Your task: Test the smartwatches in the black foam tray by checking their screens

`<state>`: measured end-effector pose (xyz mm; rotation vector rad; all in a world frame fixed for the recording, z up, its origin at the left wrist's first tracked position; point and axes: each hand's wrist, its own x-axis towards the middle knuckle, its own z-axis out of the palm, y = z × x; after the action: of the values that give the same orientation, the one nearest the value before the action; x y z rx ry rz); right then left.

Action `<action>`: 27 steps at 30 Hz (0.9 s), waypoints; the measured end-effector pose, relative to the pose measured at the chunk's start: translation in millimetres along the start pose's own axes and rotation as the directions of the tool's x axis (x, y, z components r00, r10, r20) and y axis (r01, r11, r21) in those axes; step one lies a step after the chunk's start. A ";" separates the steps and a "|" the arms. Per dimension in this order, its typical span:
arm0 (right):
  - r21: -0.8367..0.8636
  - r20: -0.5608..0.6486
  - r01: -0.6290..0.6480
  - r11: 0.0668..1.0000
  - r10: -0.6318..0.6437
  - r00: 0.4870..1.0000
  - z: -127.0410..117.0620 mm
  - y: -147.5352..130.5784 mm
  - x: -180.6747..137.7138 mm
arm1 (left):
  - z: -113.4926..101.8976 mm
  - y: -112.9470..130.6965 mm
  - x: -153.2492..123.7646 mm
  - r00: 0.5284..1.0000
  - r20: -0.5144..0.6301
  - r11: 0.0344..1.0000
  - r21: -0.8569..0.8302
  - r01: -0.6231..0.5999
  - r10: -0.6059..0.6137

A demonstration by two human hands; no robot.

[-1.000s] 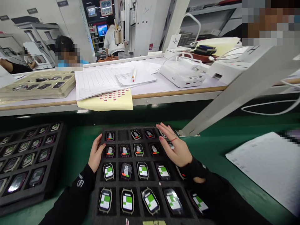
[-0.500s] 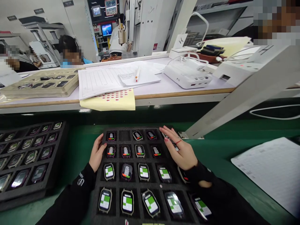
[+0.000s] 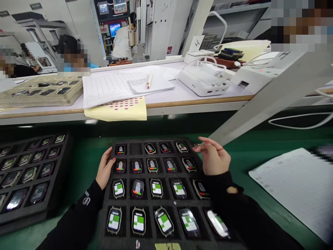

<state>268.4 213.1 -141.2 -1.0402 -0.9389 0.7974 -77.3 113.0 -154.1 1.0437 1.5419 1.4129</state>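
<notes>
In the head view, the left hand (image 3: 104,169), half curled, touches the left edge of the foam tray (image 3: 147,202) of watches (image 3: 156,188) on the bench (image 3: 84,152); its grip is unclear. The right hand (image 3: 215,160), fingers bent inward, contents indiscernible, is at the far-right corner. Its sleeve (image 3: 241,208) partly covers two watches. Another tray (image 3: 57,173) is cut off.

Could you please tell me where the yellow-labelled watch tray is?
In the head view, the watch tray sits lower centre on the green bench, the left hand at its left edge, a second tray farther left.
</notes>
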 end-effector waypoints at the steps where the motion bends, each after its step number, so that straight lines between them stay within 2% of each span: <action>1: 0.032 -0.022 -0.044 0.999 0.045 0.999 -3.0 4.8 6.5 | 0.0 0.5 -0.1 1.000 0.000 1.000 0.002 0.002 -0.002; 7: 0.006 0.015 -0.217 0.976 0.217 0.976 -18.3 29.4 30.7 | 1.5 4.3 -0.6 1.000 0.000 1.000 0.018 -0.001 0.001; 14: -0.089 0.036 -0.218 0.972 0.222 0.974 -20.4 45.4 34.2 | 2.9 4.1 1.6 1.000 -0.012 0.999 0.033 -0.025 0.026; 27: -0.132 0.036 -0.233 0.964 0.240 0.970 -19.4 42.7 35.2 | 2.3 4.1 1.9 1.000 -0.017 0.999 0.041 -0.008 0.009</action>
<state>295.6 251.0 -176.9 -1.2638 -0.9293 0.9763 -75.6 115.7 -150.3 1.0660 1.5863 1.4053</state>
